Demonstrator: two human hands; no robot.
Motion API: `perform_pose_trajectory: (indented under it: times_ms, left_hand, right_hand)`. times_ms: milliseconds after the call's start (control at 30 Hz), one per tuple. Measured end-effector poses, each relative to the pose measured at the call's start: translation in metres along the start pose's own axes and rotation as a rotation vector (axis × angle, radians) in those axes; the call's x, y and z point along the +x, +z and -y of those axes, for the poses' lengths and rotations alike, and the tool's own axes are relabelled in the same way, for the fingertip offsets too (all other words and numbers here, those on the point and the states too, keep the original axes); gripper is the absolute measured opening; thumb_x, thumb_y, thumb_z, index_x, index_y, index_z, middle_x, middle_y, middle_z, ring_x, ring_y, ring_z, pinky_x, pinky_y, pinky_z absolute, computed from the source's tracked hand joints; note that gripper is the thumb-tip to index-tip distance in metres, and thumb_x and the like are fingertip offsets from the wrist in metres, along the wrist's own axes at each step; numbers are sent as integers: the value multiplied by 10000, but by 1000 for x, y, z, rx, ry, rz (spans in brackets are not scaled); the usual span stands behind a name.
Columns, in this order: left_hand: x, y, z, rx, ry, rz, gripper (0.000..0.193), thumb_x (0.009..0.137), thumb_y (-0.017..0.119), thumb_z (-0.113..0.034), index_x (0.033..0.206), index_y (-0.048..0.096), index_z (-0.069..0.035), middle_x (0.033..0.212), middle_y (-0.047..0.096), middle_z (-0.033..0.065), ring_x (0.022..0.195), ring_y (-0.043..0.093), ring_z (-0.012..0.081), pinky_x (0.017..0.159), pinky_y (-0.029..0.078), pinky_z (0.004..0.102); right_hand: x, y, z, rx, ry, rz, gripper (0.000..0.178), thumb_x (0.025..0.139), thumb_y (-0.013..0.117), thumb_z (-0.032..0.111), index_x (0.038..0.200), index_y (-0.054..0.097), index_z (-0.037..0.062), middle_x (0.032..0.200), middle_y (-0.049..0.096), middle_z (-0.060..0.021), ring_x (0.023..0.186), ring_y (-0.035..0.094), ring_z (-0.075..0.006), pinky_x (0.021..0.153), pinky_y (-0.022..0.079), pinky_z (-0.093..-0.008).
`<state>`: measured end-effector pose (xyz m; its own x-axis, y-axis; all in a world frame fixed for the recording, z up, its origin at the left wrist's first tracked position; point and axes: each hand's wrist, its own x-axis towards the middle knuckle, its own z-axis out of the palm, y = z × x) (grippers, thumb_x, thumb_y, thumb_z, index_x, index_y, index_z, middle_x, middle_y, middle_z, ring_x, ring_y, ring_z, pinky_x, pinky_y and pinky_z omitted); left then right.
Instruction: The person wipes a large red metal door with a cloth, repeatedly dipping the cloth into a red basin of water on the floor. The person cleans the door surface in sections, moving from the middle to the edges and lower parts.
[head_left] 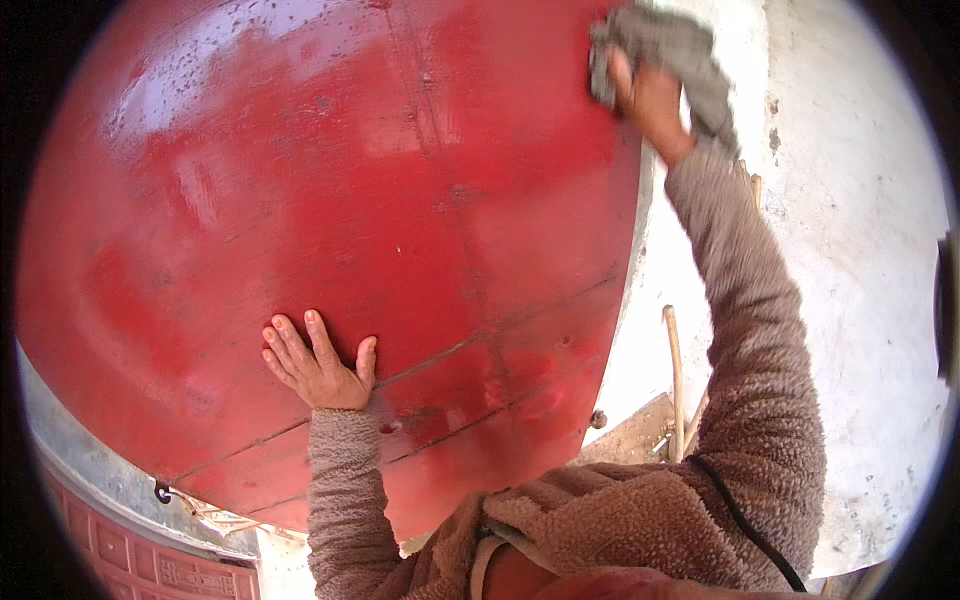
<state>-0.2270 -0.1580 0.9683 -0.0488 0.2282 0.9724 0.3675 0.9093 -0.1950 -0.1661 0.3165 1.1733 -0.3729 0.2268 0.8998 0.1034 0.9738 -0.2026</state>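
Observation:
A large red painted panel (400,240) fills most of the view, wet and glossy at the upper left, with dark seams and scuffs across it. My left hand (325,375) lies flat against its lower middle, fingers spread, holding nothing. Up at the panel's far right edge, my right hand (655,105) grips a crumpled grey cloth (675,50). Part of that cloth hangs past the edge, in front of the white wall. Some blur shows on the cloth and the right sleeve.
To the right stands a white wall (850,280) with chipped patches. Wooden sticks (674,370) lean by it, above brown ground (640,430). A dark hook (162,492) sits at the panel's lower left edge. Beyond it is a reddish panelled door (150,560).

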Motion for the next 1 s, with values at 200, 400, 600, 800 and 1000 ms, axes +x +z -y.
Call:
perform_pose_trajectory:
  times_ms: [200, 400, 600, 800, 1000]
  left_hand:
    - [3, 4, -3, -25, 4, -13, 777, 879, 534, -589, 1447, 365, -86, 1508, 269, 251, 1416, 205, 421, 1126, 141, 579]
    - [-3, 5, 6, -43, 15, -10, 776, 870, 565, -564, 1455, 359, -97, 1521, 255, 235, 1426, 189, 403, 1133, 139, 564]
    - [-2, 4, -1, -57, -2, -9, 771, 868, 588, -534, 1446, 372, -74, 1513, 278, 236, 1417, 227, 400, 1140, 145, 541]
    - [-5, 8, -1, -71, -41, -35, 732, 868, 558, -574, 1439, 406, -142, 1519, 300, 181, 1430, 228, 343, 1159, 139, 502]
    - [-1, 5, 2, -71, -17, -55, 738, 862, 585, -553, 1418, 430, -93, 1503, 316, 215, 1417, 252, 365, 1147, 147, 513]
  right_hand:
    - [-216, 27, 17, -99, -252, -129, 342, 859, 622, 248, 1153, 600, 73, 1056, 607, -174, 951, 572, -344, 807, 459, -442]
    - [-339, 35, 15, 264, -1, 441, 355, 747, 603, 29, 1102, 616, 30, 1069, 613, -201, 992, 583, -382, 858, 452, -453]
    - [-299, -16, 64, 954, 317, 784, 278, 803, 605, -29, 1075, 652, -3, 885, 683, -21, 803, 601, -85, 706, 502, -271]
    - [-135, -62, 110, 643, -278, -29, 444, 884, 692, 211, 1246, 581, -20, 1189, 624, -122, 1092, 573, -186, 949, 452, -314]
    - [48, -75, 177, 298, -770, -694, 573, 883, 614, 300, 1362, 452, 29, 1389, 452, -206, 1306, 400, -378, 1097, 294, -424]
